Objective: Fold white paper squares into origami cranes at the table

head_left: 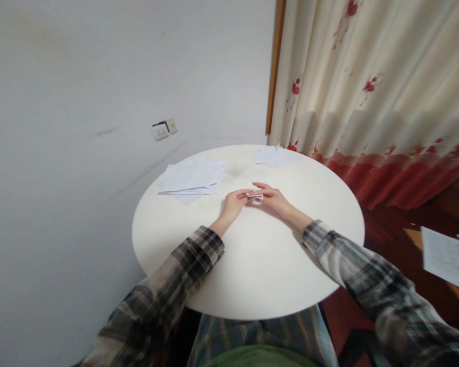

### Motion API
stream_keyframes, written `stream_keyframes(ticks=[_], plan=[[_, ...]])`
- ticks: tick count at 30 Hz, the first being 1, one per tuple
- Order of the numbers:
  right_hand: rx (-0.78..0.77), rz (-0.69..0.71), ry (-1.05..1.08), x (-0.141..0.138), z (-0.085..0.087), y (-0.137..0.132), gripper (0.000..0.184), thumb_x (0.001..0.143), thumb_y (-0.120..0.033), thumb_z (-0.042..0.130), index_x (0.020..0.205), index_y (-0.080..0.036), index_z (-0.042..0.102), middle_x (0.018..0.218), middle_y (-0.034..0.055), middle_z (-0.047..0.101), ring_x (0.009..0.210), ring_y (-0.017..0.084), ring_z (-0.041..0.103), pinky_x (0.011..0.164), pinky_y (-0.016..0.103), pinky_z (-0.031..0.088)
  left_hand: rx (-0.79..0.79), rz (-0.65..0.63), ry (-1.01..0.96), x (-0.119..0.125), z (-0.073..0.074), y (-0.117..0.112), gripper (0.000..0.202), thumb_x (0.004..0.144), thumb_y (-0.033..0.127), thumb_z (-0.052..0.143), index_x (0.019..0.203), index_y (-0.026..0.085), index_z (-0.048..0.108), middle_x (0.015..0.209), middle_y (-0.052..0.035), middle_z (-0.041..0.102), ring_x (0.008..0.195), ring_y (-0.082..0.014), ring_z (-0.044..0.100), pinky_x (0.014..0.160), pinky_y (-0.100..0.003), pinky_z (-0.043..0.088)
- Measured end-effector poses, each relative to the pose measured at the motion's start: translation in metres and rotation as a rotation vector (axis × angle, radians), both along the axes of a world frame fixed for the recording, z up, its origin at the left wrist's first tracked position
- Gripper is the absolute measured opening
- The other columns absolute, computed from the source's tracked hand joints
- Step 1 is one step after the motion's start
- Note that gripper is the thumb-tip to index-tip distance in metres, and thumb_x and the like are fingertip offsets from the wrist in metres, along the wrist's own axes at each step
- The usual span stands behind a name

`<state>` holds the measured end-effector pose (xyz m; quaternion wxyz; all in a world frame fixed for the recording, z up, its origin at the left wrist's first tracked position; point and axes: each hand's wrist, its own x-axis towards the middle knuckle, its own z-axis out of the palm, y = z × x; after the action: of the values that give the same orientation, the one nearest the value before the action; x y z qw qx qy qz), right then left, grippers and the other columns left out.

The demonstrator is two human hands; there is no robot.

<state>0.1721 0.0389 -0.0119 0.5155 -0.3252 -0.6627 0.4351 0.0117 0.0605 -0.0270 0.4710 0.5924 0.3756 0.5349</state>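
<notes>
A small folded piece of white paper is held between both hands just above the round white table. My left hand pinches its left end with closed fingers. My right hand pinches its right end, forefinger stretched over the top. Both arms wear plaid sleeves and reach in from the near edge of the table.
A stack of white paper sheets lies at the table's back left. A smaller heap of folded white papers sits at the far edge. A flowered curtain hangs at the right, a wall socket behind. More printed paper lies at far right.
</notes>
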Motion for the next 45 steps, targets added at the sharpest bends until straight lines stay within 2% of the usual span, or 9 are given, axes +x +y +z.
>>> stream_keyframes(ticks=[10,20,32,39,45], plan=[[-0.092,-0.021,0.061,-0.003,0.004,0.001,0.029,0.056,-0.047,0.074,0.065,-0.02,0.072,0.113,0.0099,0.059,0.11,0.025,0.051,0.1,0.043,0.03,-0.032,-0.007,-0.009,0.003,-0.002,0.001,0.02,0.057,0.012,0.067,0.078,0.013,0.069,0.084,-0.0077,0.071,0.078,-0.019,0.065,0.083,-0.035,0.048],[-0.074,-0.001,0.036,-0.002,0.004,-0.002,0.03,0.06,-0.044,0.073,0.08,-0.021,0.073,0.118,0.0086,0.056,0.112,0.024,0.048,0.102,0.044,0.029,-0.011,0.057,0.007,0.0,-0.004,0.003,0.021,0.06,0.013,0.065,0.08,0.012,0.07,0.084,-0.0089,0.071,0.077,-0.0181,0.065,0.08,-0.033,0.049],[-0.082,0.049,0.05,-0.004,0.012,-0.011,0.025,0.054,-0.039,0.077,0.073,-0.023,0.072,0.114,0.0067,0.058,0.109,0.023,0.05,0.1,0.046,0.031,0.019,0.129,0.091,-0.002,-0.003,0.001,0.019,0.062,0.012,0.062,0.079,0.013,0.07,0.08,-0.0076,0.071,0.072,-0.0159,0.064,0.073,-0.029,0.05],[-0.172,0.052,0.091,-0.004,0.007,-0.006,0.023,0.054,-0.041,0.076,0.057,-0.019,0.069,0.11,0.0069,0.06,0.097,0.02,0.055,0.098,0.045,0.033,0.023,0.109,0.102,0.0,-0.006,0.002,0.021,0.061,0.012,0.062,0.081,0.014,0.07,0.082,-0.0071,0.071,0.074,-0.0161,0.064,0.077,-0.03,0.05],[-0.168,0.043,0.098,-0.004,0.006,-0.005,0.024,0.054,-0.042,0.076,0.058,-0.019,0.069,0.112,0.0067,0.059,0.099,0.02,0.055,0.099,0.044,0.032,0.022,0.115,0.093,-0.001,-0.004,0.001,0.022,0.061,0.011,0.061,0.081,0.013,0.07,0.082,-0.0076,0.071,0.073,-0.016,0.064,0.076,-0.03,0.05]])
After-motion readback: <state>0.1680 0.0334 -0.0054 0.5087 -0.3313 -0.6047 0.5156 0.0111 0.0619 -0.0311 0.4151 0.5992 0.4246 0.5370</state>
